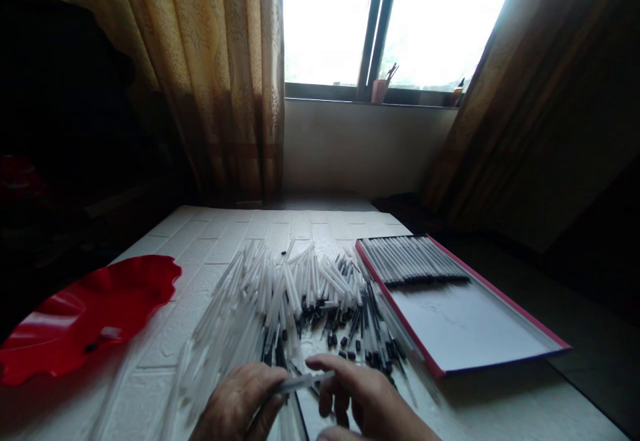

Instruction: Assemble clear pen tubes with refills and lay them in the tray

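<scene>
At the near edge of the table, my left hand is closed, with thumb and fingers pinching a clear plastic pen barrel. The barrel lies nearly level and points to the right. Its far end reaches the index finger of my right hand; whether they touch I cannot tell. That hand's fingers are bent, with the thumb apart below. Beyond both hands spreads a heap of clear pen barrels. Black pen caps and dark, thin pen parts lie at its right side.
To the right, a shallow pink-edged box holds a row of pens at its far end. A red wavy-rimmed dish with small pieces inside stands left. The white brick-patterned tabletop ends before a window wall with curtains.
</scene>
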Tool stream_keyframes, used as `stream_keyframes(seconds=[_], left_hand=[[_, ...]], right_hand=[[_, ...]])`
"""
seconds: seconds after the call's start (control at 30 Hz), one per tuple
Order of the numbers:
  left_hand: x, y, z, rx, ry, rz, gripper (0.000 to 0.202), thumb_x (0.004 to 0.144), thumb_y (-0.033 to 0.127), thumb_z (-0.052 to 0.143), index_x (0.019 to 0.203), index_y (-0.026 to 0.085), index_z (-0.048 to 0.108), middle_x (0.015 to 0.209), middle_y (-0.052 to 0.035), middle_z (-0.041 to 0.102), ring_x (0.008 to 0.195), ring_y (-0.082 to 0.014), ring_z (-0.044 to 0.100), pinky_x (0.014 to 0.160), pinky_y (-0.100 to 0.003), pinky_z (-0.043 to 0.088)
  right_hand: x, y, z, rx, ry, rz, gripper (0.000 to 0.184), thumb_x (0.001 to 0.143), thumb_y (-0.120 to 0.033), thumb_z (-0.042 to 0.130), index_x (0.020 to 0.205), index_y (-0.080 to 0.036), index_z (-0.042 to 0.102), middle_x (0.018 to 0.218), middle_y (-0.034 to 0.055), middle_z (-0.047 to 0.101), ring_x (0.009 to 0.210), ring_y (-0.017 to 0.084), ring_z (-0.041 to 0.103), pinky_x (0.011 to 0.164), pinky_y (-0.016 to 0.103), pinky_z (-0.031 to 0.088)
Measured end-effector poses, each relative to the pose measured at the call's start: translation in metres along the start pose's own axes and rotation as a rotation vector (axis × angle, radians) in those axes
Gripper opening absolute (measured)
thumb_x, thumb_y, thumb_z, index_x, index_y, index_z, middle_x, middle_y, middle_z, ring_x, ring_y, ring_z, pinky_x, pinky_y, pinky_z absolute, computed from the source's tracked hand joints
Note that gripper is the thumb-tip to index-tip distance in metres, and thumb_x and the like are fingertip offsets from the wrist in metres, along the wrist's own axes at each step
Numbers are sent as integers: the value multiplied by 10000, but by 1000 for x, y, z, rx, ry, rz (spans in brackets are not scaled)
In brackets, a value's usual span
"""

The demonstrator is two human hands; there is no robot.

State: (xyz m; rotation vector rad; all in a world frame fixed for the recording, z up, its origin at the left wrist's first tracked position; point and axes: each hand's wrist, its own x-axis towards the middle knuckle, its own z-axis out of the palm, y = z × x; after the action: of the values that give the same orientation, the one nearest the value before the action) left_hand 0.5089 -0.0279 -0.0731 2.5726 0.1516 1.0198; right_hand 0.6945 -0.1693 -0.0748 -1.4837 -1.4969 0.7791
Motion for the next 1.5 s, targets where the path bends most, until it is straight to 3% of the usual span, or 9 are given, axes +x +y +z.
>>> stream_keyframes(seconds=[0.07,0.17,0.4,0.6,0.73,0.87,1.2,1.33,1.5], left_hand=[[-1,-5,-2,-12,27,-20,256,1037,375,381,1072,257,605,846,-14,744,749,-143,727,721,-197,572],[-1,-9,-4,13,19,8,235,1029,380,409,1086,257,601,871,-9,758,781,-140,740,751,-186,575],[5,-6,-5,41,-51,14,249,1037,354,381,1054,250,607,820,-3,739,751,-147,728,695,-203,578],[3,-7,-4,37,-40,12,271,1033,358,389,1059,246,634,805,-5,730,724,-143,719,678,-194,573],[4,-4,-4,28,-26,-18,278,1032,378,391,1040,262,644,799,7,720,719,-140,707,681,-196,556],[5,-1,-4,41,-26,-22,288,1035,393,379,1028,268,638,790,13,712,716,-139,700,686,-198,543],[3,-5,-1,34,-65,-2,255,1033,348,393,1051,259,632,797,2,707,719,-147,691,680,-203,538],[2,-9,1,26,-48,72,240,1029,314,394,1083,247,618,785,-4,700,691,-148,688,647,-200,544],[-1,-9,0,45,-118,-7,223,1024,285,406,1088,246,615,820,-13,700,738,-162,690,679,-227,549]], right_hand=[[0,-5,-8,-305,107,-32,312,884,-261,560,1180,-205,641,903,80,688,686,164,642,606,230,469],[0,-3,-6,-673,174,-57,297,924,-144,449,1107,-223,669,902,81,689,734,176,676,642,232,469],[6,34,24,-968,250,-29,82,764,-159,680,755,-240,679,719,6,650,555,143,610,496,204,369],[8,20,10,-522,262,68,145,701,-83,605,796,-190,629,684,-7,639,574,134,587,563,209,418],[9,2,0,7,259,152,84,808,-203,583,849,-170,648,721,12,647,631,138,586,598,218,457],[5,3,1,331,237,185,263,864,-375,639,1003,-160,700,843,56,684,661,145,607,623,243,502],[-2,13,7,373,197,96,335,892,-470,649,1046,-185,732,901,77,713,713,159,643,674,262,534],[-1,11,6,249,235,-2,291,929,-410,610,1105,-206,720,924,86,705,756,166,650,703,269,534],[0,8,9,139,209,-86,314,985,-423,493,1118,-191,659,838,66,690,624,130,624,606,239,521]])
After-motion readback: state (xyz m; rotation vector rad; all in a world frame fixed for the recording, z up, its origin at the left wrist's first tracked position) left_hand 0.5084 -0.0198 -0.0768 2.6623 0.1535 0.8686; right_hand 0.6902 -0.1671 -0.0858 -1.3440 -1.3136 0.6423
